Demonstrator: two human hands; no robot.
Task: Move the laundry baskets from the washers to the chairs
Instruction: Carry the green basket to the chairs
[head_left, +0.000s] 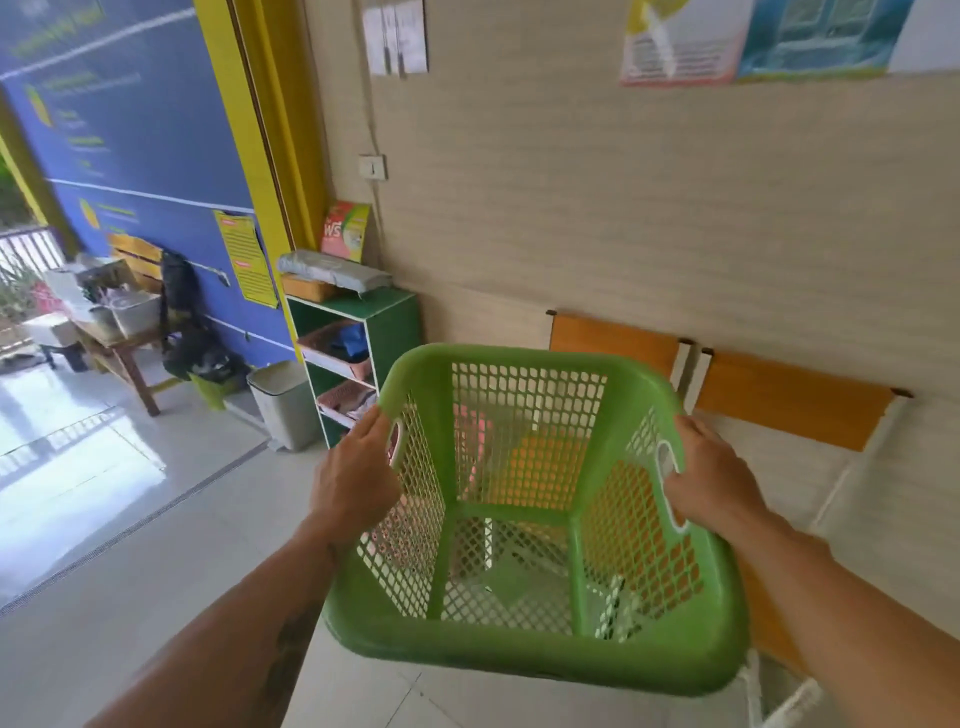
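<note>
- Orange wood-backed chairs (789, 397) on white metal frames: set side by side against the beige wall, beyond and below the hands. One orange seat shows through the basket's lattice directly under the hands, and is judged to be where the load will be set down.
- Green perforated plastic laundry basket (519, 654): empty and carried between the two hands, its mouth tipped toward the wearer. It hangs over the chair seat, off the tiled floor; whether its base touches the seat cannot be told. The two-sided hold probably keeps the wide, light shell level and lets it be lowered squarely.
- Green open-fronted shelf unit (389, 322): against the wall, beyond and to the left of the left hand, with pink trays inside.
- Grey lidded bin (285, 405): on the floor just left of the shelf unit, well apart from the hands.
- Left forearm (249, 613) and right forearm (857, 597): both reach forward, spread to the basket's width.
- Left hand (358, 478): grasps the basket's left rim at the handle slot, thumb up along the rim, fingers wrapped round the outer wall.
- Right hand (711, 478): grasps the opposite rim, back of the hand uppermost, fingers hooked into the handle slot.
</note>
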